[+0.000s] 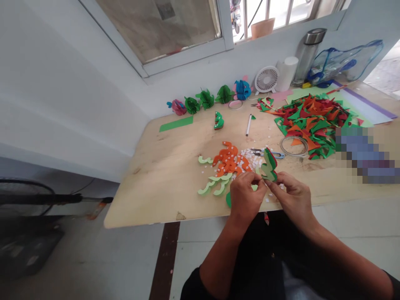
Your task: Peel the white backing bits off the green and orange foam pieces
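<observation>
Gripped scalloped, layered green-and-red paper piece (269, 168) in right hand (293, 193), above table (150, 175) near front edge. Held left hand (246, 192) in closed pinch at its lower end. Saw wavy orange cutouts (228, 160) nearby.

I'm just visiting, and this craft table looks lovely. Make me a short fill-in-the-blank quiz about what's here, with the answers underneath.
1. The right hand holds a paper piece coloured green and ____, with the left hand close beside it.
2. Between the pink figure and the blue figure stand ____ green figures.
3. The small fan near the wall is ____ in colour.

Missing words: red; three; white.
</observation>
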Demonstrator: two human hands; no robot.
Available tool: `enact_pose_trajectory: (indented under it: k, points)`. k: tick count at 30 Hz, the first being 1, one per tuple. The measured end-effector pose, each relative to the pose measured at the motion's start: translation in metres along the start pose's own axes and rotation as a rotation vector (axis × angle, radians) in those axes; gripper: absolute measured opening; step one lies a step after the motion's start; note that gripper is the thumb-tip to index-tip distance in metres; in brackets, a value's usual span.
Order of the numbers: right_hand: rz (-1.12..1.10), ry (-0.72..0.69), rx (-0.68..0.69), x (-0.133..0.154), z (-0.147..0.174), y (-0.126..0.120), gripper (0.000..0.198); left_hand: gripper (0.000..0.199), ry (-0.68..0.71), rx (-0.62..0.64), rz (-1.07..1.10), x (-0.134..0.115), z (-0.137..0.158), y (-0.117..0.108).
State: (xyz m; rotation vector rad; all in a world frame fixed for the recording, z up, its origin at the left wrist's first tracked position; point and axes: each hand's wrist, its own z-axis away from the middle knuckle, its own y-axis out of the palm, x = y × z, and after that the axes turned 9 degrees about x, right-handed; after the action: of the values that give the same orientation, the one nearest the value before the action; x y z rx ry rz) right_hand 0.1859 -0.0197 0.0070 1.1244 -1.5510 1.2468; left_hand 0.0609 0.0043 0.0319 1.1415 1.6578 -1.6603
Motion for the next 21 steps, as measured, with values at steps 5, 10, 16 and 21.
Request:
enact_pose_trajectory:
  k: [5,10,16,21]
  points:
    - [-0.344,0.225,0.036,-0.004,-0.002,0.001,0.019,0.010,-0.180,0.118,0.379,0.006,-0.003,0.000]
    - [-0.527,0.343,0.027,-0.001,-0.006,-0.004,0.011,0.008,-0.277,0.179,0.683,0.008,-0.007,0.004]
    - [-0.639,0.449,0.003,0.005,-0.009,-0.010,0.017,0.012,-0.260,0.182,0.629,0.015,-0.008,0.000]
    - [-0.636,0.469,-0.019,0.005,-0.011,-0.011,0.020,0.011,-0.131,0.043,0.301,0.026,-0.015,-0.002]
